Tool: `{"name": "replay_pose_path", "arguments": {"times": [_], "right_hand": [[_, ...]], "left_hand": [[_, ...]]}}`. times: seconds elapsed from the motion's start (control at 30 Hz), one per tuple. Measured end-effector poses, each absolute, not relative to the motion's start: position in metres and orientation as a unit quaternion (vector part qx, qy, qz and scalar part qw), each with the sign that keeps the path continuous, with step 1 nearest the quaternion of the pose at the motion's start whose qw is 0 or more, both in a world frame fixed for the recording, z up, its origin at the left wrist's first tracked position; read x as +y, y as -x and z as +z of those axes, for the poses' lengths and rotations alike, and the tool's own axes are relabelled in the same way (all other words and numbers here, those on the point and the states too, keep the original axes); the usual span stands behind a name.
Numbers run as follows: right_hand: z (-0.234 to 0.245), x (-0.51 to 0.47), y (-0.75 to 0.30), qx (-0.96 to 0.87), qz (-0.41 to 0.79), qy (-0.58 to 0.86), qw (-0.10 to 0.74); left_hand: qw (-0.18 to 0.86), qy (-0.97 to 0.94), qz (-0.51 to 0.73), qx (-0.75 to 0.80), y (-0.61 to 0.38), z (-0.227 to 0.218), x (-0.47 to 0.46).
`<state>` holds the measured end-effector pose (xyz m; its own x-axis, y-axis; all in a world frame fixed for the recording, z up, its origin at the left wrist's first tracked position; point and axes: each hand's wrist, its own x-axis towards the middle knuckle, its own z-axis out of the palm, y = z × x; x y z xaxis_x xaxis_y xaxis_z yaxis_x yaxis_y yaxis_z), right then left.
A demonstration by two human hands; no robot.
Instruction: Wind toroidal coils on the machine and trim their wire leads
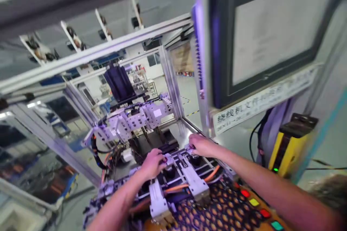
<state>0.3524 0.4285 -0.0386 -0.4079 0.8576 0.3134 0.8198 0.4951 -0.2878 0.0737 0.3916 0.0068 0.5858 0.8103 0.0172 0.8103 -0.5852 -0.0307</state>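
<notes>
Both my hands reach into a machine with an aluminium frame. My left hand (154, 163) curls its fingers over a small dark round part on the metal fixture (189, 177). My right hand (200, 145) is closed over another small part at the fixture's far right end. What each hand grips is too blurred to name. White clamp blocks (157, 199) and orange cables (176, 187) lie under my forearms.
A tray of several small copper-coloured parts (217, 209) sits at the front. Coloured push buttons (255, 202) line its right side. A screen (271, 25) hangs above right, beside a yellow sensor post (287, 148). A machine head (135, 115) with dark cables stands behind the fixture.
</notes>
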Motion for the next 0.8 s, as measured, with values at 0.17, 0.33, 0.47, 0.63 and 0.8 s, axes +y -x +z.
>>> {"name": "replay_pose_path", "arguments": {"times": [0.17,0.33,0.47,0.63,0.8], "right_hand": [[-0.033,0.427,-0.354,-0.809,0.092,0.533,0.230],[-0.030,0.426,-0.351,-0.820,0.107,0.541,0.152],[-0.022,0.431,-0.352,-0.845,0.099,0.513,0.110],[-0.008,0.419,-0.354,-0.889,0.081,0.428,0.140],[-0.043,0.325,-0.304,-0.918,0.109,0.252,0.287]], "left_hand": [[0.031,0.892,0.074,-0.444,-0.078,0.020,0.396],[-0.028,0.897,0.053,-0.438,-0.083,0.020,0.402],[-0.071,0.886,-0.058,-0.455,-0.083,0.025,0.384],[-0.102,0.851,-0.206,-0.471,-0.044,0.046,0.289],[-0.145,0.757,-0.305,-0.560,0.046,-0.002,0.144]]}}
